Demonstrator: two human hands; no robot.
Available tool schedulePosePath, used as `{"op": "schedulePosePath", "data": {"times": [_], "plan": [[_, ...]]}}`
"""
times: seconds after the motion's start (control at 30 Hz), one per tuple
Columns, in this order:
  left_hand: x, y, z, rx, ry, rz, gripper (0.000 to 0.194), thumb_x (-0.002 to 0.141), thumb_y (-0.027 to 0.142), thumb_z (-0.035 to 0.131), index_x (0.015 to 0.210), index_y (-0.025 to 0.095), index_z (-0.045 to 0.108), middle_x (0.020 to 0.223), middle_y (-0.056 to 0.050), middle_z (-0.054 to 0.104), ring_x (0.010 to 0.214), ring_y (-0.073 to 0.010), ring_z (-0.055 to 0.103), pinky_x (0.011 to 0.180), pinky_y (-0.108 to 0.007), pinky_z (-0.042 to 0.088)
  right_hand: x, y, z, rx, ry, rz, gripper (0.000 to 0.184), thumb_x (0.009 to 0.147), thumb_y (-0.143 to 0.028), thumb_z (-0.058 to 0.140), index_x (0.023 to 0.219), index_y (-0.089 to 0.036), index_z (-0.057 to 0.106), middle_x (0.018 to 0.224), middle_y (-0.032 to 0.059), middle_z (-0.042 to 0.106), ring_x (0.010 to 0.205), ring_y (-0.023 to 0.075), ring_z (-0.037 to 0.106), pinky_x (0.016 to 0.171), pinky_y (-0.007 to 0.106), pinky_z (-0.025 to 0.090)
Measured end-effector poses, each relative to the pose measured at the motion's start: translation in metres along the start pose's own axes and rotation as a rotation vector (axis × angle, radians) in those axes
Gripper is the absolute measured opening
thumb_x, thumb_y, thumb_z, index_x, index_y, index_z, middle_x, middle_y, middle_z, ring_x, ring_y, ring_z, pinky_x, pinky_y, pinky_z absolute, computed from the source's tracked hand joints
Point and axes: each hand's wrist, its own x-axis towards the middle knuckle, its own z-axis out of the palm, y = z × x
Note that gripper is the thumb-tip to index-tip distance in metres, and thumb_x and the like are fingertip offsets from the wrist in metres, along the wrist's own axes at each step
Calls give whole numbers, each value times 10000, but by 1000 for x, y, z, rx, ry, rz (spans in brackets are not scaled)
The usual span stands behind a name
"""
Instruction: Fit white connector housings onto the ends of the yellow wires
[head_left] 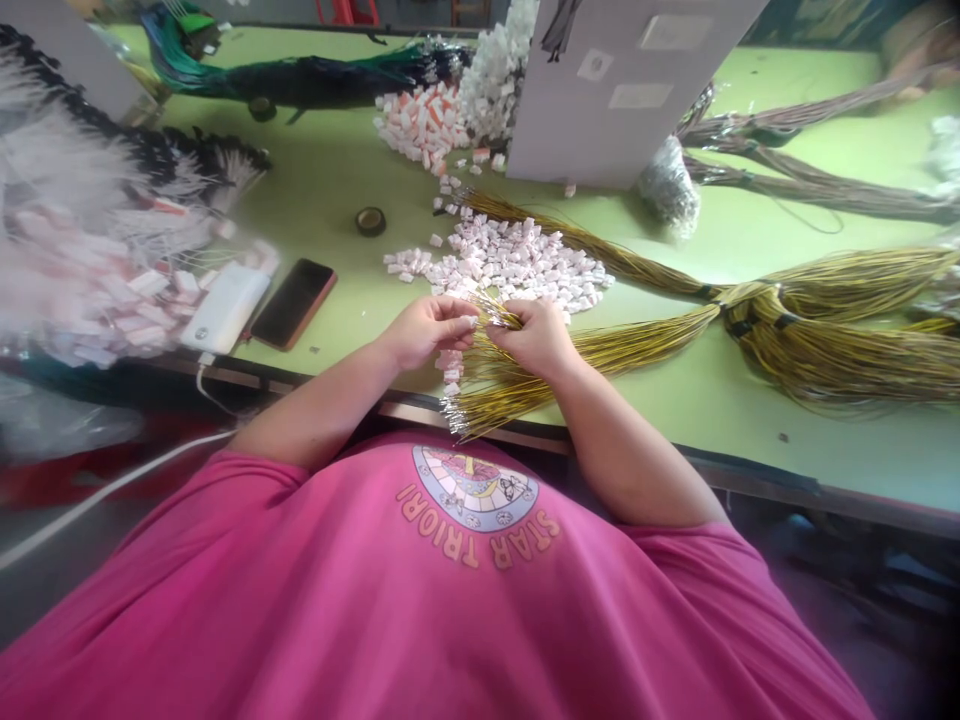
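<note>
My right hand (536,338) is closed around a small bunch of yellow wires (501,308), their metal-tipped ends pointing left. Thumb and fingers of my left hand (429,333) pinch a small white plastic connector (473,321) beside those tips. Just beyond both hands lies a loose heap of white connectors (517,255). More yellow wires (630,345) run from a tied bundle at the right, and under my right hand their ends fan out toward the table's front edge. A few connectors (451,370) lie in a short row below my left hand.
On the left are a phone (294,303), a white power bank (226,307) with a cable, and a blurred pile of white parts (97,270). A tape roll (370,221) lies further back. A grey upright panel (592,100) stands behind the heap, with brownish wire bundles (817,185) at right.
</note>
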Motion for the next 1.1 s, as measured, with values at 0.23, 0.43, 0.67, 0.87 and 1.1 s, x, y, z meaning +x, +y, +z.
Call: {"op": "schedulePosePath", "data": {"times": [0.23,0.43,0.67,0.87,1.1], "plan": [[-4,-2,2,188,69,76,222,687,212,756,841,109,633,590,10,618,489,-71,564,505,-201,474,-2,-4,2,-125,47,-61,200,654,-273,559,518,-169,456,488,-43,345,542,85,317,532,243,259],[-8,-4,9,187,83,33,189,709,240,735,752,119,596,536,11,587,357,-80,492,368,-215,386,-1,-1,4,-81,-15,-53,195,672,-278,580,543,-159,494,505,-38,404,549,84,332,531,238,254],[-5,0,12,237,116,80,255,659,281,782,695,112,594,545,5,584,455,-72,525,434,-195,396,1,1,4,-77,-86,-52,192,708,-283,561,573,-147,565,518,-27,436,560,94,362,536,242,262],[-6,11,-8,531,1,107,216,730,312,707,809,116,661,634,-31,623,541,-102,553,564,-252,458,2,5,1,-30,-119,-42,263,754,-349,560,579,-153,560,517,-35,411,554,94,351,546,249,272],[25,26,-77,1184,346,379,138,765,160,593,861,156,691,948,-105,586,826,-188,537,792,-314,420,4,8,-5,81,-37,-95,188,720,-329,615,665,-149,608,621,-20,469,613,102,399,590,263,322]]}}
